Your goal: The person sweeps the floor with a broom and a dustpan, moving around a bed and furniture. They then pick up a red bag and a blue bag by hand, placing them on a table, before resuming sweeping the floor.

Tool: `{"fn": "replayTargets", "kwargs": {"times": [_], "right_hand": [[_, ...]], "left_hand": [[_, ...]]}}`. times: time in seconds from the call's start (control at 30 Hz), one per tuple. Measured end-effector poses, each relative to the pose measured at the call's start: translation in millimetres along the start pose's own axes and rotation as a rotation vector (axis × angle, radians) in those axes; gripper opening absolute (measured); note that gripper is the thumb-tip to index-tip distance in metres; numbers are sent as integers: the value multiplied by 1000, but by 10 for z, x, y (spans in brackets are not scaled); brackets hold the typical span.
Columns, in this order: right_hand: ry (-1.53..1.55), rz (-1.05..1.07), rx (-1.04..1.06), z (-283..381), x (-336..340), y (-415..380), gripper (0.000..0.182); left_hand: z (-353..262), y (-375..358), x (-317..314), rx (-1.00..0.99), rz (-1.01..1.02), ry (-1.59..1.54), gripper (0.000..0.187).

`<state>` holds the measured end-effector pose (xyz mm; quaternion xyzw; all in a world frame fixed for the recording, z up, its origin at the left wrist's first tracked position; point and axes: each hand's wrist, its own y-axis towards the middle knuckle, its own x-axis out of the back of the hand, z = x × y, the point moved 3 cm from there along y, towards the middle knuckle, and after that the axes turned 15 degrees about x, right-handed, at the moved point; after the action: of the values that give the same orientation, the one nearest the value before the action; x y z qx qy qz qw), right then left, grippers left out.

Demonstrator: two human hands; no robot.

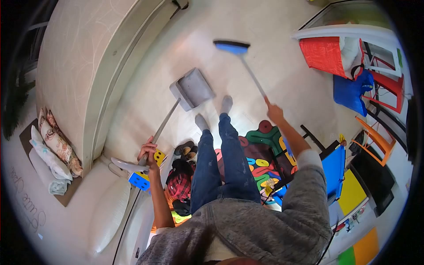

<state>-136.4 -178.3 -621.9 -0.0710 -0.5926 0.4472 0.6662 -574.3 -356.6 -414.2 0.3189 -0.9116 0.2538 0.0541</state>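
A long-handled grey dustpan (196, 88) rests on the pale floor, left of my feet. My left hand (148, 153) is wrapped round its pole, near a pale curved piece (129, 164). On the right, my right hand (275, 113) grips the handle of a broom whose head (232, 47), blue with dark bristles, is out ahead of me, to the right of the dustpan. Broom head and dustpan are apart. Whether the bristles touch the floor I cannot tell.
A wall or cabinet edge (117, 62) curves along the left. Shoes (186, 150) and a colourful patterned mat (260, 154) lie beside my legs. At the right are a red bag (324, 56), a blue bag (349, 92), an orange stool (380, 143) and a blue-topped table (334, 170).
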Motion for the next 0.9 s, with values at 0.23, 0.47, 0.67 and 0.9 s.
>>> {"fn": "replayTargets", "kwargs": {"times": [0.23,0.47,0.67,0.9], "right_hand": [[350,-278,-99,-391,471,-1224,69],[847,-460,-516,-1051,-86,194,61],[722,-283,-584,1582,-1118,229,71],[998,-275,-336,3283,-1203,-1182,66]], "left_hand": [[49,214,-194,-100,116,-44,21],[-52,403,-485,-78,167,48,16],[104,512,-671,-102,208,75,18],[225,696,-579,-83,213,70,15]]}}
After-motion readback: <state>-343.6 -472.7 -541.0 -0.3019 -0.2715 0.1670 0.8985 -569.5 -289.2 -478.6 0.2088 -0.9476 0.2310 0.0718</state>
